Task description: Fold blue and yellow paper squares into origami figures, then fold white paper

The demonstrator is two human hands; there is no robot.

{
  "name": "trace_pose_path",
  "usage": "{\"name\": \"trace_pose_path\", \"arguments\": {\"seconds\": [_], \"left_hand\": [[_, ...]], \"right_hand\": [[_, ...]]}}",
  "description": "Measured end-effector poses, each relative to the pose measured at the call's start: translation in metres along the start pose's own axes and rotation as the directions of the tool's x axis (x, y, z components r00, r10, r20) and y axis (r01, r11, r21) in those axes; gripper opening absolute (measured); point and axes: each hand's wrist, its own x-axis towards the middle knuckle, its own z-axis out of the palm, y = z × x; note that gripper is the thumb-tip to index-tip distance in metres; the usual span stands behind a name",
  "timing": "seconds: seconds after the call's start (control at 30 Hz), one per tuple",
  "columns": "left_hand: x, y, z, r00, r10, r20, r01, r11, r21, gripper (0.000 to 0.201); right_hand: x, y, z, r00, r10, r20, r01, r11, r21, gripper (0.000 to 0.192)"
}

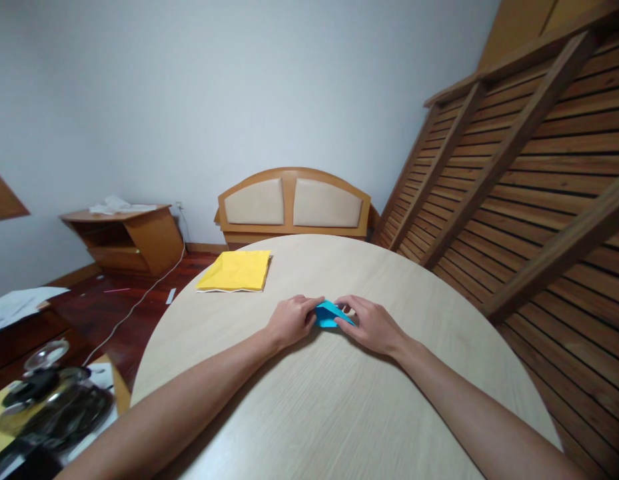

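A small folded piece of blue paper (328, 313) lies on the round light-wood table (339, 400), near its middle. My left hand (290, 321) pinches the paper's left edge with fingers curled. On the paper's right side my right hand (372, 325) presses down with its fingertips. Both hands rest on the tabletop, and part of the paper is hidden under the fingers.
A stack of yellow paper (236, 271) lies at the table's far left. Behind the table stand a padded headboard (294, 203) and a low wooden cabinet (124, 237). A slatted wooden frame (529, 173) leans at the right. Dark clutter (54, 407) sits at lower left.
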Motion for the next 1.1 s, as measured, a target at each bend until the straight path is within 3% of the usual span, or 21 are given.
{"name": "trace_pose_path", "arguments": {"seconds": [0.33, 0.43, 0.6, 0.8, 1.1], "left_hand": [[0.0, 0.005, 0.005, 0.999, -0.053, -0.009, 0.048, 0.953, -0.299, 0.047], [-0.001, 0.007, 0.004, 0.997, -0.072, 0.019, 0.073, 0.902, -0.426, 0.051], [-0.001, 0.011, -0.002, 0.998, -0.038, 0.058, 0.064, 0.831, -0.553, 0.039], [0.001, 0.01, -0.002, 0.996, -0.053, 0.064, 0.083, 0.749, -0.657, 0.035], [0.001, 0.002, 0.006, 0.999, -0.034, 0.032, 0.045, 0.553, -0.832, 0.038]], "right_hand": [[0.001, 0.002, -0.001, 0.998, -0.028, -0.05, 0.025, 0.999, -0.047, 0.022], [0.001, 0.002, -0.001, 0.997, -0.049, -0.061, 0.046, 0.997, -0.055, 0.022], [0.001, 0.003, -0.001, 0.994, -0.083, -0.077, 0.08, 0.996, -0.045, 0.024], [0.002, 0.004, -0.001, 0.986, -0.153, -0.069, 0.152, 0.988, -0.026, 0.026], [0.001, 0.009, 0.002, 0.973, -0.228, -0.043, 0.228, 0.974, 0.002, 0.033]]}}
